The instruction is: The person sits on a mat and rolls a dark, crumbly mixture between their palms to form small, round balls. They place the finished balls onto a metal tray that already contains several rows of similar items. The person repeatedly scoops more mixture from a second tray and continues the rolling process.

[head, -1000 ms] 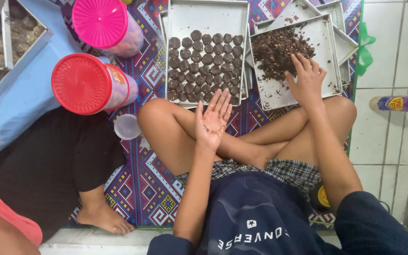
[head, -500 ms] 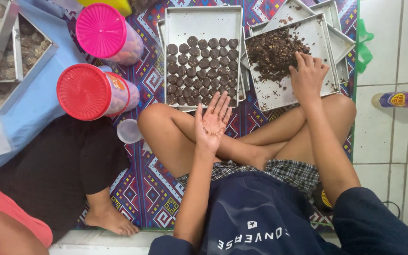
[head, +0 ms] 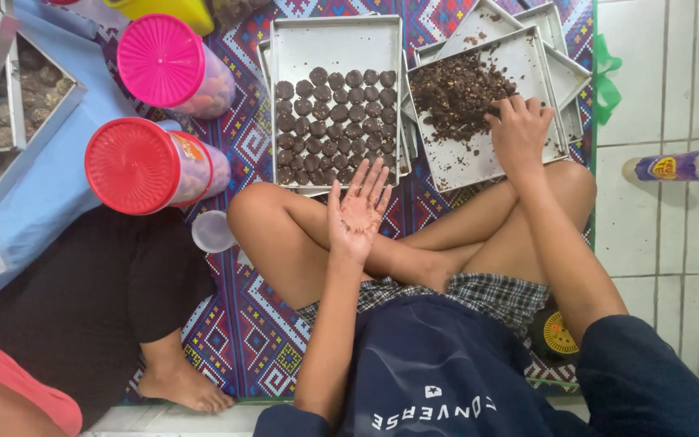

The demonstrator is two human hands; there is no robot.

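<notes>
I sit cross-legged on a patterned mat (head: 244,340). My left hand (head: 357,212) is held palm up above my knee, fingers spread, with brown smears on the palm and nothing in it. My right hand (head: 519,133) rests palm down on a metal tray (head: 463,162), fingertips at the edge of a heap of dark brown crumbly dough (head: 459,93). Beside it a second metal tray (head: 337,40) holds rows of several small dark round pieces (head: 335,125).
Red-lidded (head: 135,166) and pink-lidded (head: 162,61) plastic jars lie at the left, a small clear cup (head: 213,232) near them. Another person in black trousers sits at the left, bare foot (head: 188,387) on the mat. More trays (head: 10,97) rest on blue cloth. A bottle (head: 677,167) lies on tiles.
My right hand has curled its fingers at the edge of the dough heap. My left hand stays palm up. The view has shifted slightly.
</notes>
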